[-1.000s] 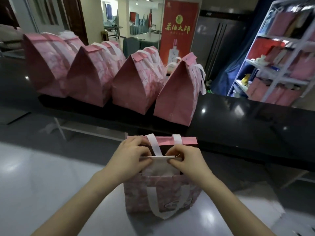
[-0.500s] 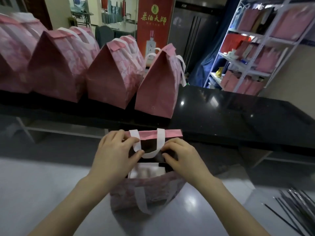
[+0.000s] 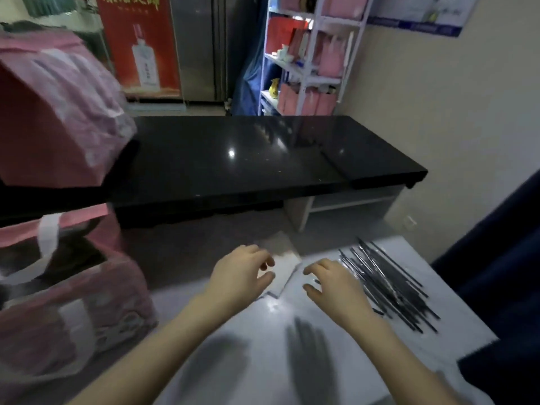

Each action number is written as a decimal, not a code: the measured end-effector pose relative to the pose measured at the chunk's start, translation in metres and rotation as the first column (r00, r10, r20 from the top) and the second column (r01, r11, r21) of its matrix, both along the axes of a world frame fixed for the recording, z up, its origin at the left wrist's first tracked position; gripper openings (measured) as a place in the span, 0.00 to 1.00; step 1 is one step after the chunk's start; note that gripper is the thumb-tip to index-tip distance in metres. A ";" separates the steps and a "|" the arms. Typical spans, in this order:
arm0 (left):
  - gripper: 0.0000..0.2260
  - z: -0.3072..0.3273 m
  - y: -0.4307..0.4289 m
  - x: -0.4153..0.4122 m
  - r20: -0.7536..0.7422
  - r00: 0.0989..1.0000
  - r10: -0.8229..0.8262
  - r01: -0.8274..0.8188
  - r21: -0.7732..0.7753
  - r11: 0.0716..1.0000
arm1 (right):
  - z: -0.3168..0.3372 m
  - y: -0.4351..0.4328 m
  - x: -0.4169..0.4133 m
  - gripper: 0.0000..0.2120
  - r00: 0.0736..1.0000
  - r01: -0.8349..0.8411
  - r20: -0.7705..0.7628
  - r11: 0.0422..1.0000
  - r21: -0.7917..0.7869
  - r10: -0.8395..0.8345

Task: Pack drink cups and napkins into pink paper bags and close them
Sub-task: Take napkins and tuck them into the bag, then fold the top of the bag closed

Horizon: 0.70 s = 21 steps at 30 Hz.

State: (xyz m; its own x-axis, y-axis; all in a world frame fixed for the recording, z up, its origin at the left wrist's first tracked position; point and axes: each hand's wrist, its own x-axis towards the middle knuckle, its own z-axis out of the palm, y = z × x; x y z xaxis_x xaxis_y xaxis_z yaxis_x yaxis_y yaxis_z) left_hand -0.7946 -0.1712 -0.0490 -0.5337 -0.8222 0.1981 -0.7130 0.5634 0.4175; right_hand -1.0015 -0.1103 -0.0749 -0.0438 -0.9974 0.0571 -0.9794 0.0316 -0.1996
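White table (image 3: pixel 455 305): grip of left hand (image 3: pixel 244 277) loosely apart, touching napkins (image 3: pixel 282 271); right hand (image 3: pixel 331 287) apart beside them.

Matt pink paper bag (image 3: pixel 73 317), softly crumpled. Glossy black counter (image 3: pixel 233 159) (polished enough to mirror lights). Smooth, shiny white tabletop (image 3: pixel 263 361). Thin white paper napkins (image 3: pixel 285 270). Black straws (image 3: pixel 391 287) in glossy plastic wrap.

Near right on a white table (image 3: pixel 438 258), a loose spread of thin black sticks (image 3: pixel 388 285). Beyond, a glossy black counter (image 3: pixel 233 171) catching one point of light. At the back, a red poster (image 3: pixel 140 45) showing a white bottle, a steel cabinet (image 3: pixel 198 48) and a white shelf rack (image 3: pixel 311 54).
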 end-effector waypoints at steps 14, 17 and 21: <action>0.19 -0.121 -0.012 -0.216 0.263 0.902 -0.342 0.299 0.190 0.935 | -0.104 0.041 -0.148 0.14 0.953 0.297 -0.128 0.936 0.189 -0.276; 0.17 -0.129 -0.013 -0.220 0.327 0.883 -0.337 0.299 0.164 0.940 | -0.112 0.048 -0.153 0.11 0.952 0.301 -0.104 0.945 0.128 -0.289; 0.10 -0.130 -0.010 -0.220 0.342 0.886 -0.314 0.291 0.118 0.949 | -0.116 0.055 -0.157 0.11 0.941 0.339 -0.027 0.935 0.105 -0.338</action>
State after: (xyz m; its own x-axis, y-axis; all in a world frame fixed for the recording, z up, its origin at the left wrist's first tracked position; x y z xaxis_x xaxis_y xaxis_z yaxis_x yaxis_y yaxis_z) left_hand -1.0147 -0.1814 -0.1792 -0.7835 -0.6140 -0.0951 -0.6186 0.7566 0.2118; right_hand -1.1586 -0.0549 -0.1904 -0.3802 -0.9237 -0.0467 -0.9085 0.3825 -0.1685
